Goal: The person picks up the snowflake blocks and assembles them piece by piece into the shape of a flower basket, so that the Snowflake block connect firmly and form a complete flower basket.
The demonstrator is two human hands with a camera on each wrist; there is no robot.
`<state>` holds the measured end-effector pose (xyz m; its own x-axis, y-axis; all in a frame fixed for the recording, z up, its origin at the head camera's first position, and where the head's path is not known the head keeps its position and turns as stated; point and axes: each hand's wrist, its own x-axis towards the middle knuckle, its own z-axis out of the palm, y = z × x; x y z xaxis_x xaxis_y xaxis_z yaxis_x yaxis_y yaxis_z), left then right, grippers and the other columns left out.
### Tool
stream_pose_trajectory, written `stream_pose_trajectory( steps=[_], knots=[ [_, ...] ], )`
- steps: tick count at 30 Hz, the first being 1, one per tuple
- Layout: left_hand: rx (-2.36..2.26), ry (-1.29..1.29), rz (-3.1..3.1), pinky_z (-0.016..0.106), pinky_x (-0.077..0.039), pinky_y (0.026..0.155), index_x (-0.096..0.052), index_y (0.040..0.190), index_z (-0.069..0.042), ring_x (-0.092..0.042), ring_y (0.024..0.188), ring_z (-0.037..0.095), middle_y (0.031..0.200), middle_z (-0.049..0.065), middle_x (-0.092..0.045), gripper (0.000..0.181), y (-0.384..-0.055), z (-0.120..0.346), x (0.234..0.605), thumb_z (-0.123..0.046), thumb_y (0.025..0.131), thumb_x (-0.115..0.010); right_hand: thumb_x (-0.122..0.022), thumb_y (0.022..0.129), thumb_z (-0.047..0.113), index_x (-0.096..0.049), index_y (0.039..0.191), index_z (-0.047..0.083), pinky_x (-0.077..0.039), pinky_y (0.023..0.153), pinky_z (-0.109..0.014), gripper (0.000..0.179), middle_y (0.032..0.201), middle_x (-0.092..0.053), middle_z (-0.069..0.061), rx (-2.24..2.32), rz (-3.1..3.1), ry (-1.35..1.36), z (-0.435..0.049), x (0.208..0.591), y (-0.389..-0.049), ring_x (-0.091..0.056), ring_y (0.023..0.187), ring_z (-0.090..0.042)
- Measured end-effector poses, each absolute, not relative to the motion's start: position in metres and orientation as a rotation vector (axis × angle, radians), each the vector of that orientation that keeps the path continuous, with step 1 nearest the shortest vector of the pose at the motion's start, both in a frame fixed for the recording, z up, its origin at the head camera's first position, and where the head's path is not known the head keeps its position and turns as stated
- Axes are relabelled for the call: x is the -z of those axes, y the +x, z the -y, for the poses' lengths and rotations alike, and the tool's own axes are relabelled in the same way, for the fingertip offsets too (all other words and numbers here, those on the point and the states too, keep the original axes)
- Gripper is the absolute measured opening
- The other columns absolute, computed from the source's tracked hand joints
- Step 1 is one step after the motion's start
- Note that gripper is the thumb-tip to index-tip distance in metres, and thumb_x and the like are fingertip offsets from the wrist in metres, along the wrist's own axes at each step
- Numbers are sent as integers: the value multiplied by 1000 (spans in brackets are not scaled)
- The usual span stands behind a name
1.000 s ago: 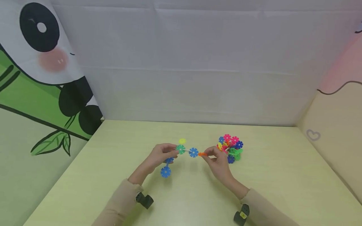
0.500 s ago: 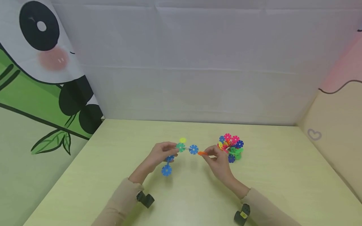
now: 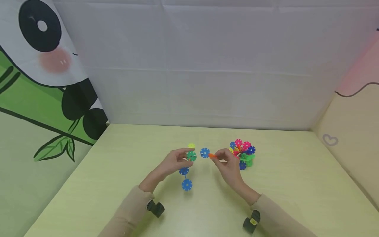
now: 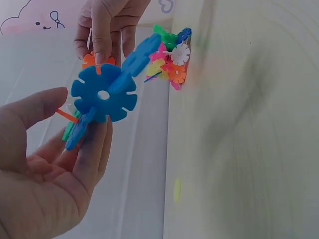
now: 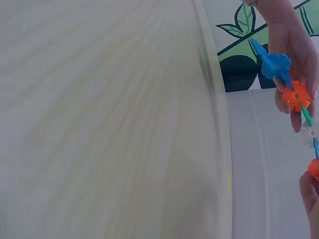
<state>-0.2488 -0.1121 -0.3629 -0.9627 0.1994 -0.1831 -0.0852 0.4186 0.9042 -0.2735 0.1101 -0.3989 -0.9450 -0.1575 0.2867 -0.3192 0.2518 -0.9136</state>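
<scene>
My hands hold a chain of slotted plastic snowflake discs above the table. With thumb and fingers my left hand [image 3: 173,162] grips the chain at an orange disc [image 5: 296,95] beside a green disc [image 3: 191,156]. Several blue discs [image 4: 103,93] hang at that end, the lowest blue disc [image 3: 187,185] nearest me. Between the hands a white disc [image 5: 309,133] and a blue disc [image 3: 205,152] continue the chain. My right hand [image 3: 229,168] pinches the orange end disc [image 3: 212,156], partly hidden by the fingers.
A pile of multicoloured snowflake discs [image 3: 245,146] lies on the table behind my right hand. One yellow disc [image 3: 191,145] lies flat beyond my left hand. A white sheet [image 3: 207,98] stands along the table's far edge.
My left hand has shifted slightly right, towards my right hand, and turned the chain. The hanging blue discs have swung right. Both hands keep their hold.
</scene>
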Motion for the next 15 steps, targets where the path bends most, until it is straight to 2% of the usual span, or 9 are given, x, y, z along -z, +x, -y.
stream_pose_trajectory(
  steps=[4,7,11,15],
  knots=[
    [-1579,219,-2381,46,-53,102,-45,146,-3,-64,119,36,132,23,-63,52,-252,109,363,-13,97,-60,-71,87,0,-65,96,1,-56,72,-14,11,97,-72,-16,-1787,2386,492,-111,399,-275,-67,88,-5],
    [-1595,232,-2380,43,-58,95,-44,146,-1,-64,117,40,132,26,-62,49,-254,104,364,-13,99,-56,-71,87,-1,-65,96,1,-55,73,-14,11,96,-71,-15,-1780,2387,501,-110,399,-275,-69,89,-10],
    [-1581,237,-2408,36,-62,80,-46,144,-1,-68,109,39,129,29,-62,47,-254,95,364,-16,101,-55,-71,86,-1,-65,95,1,-56,73,-14,11,95,-71,-16,-1751,2371,539,-109,399,-275,-71,91,-23],
    [-1586,283,-2458,38,-62,82,-45,145,-2,-70,104,40,130,29,-61,47,-253,89,364,-14,101,-54,-71,86,-2,-65,95,1,-56,73,-15,11,94,-71,-16,-1738,2344,574,-108,399,-276,-71,92,-27]
  ],
)
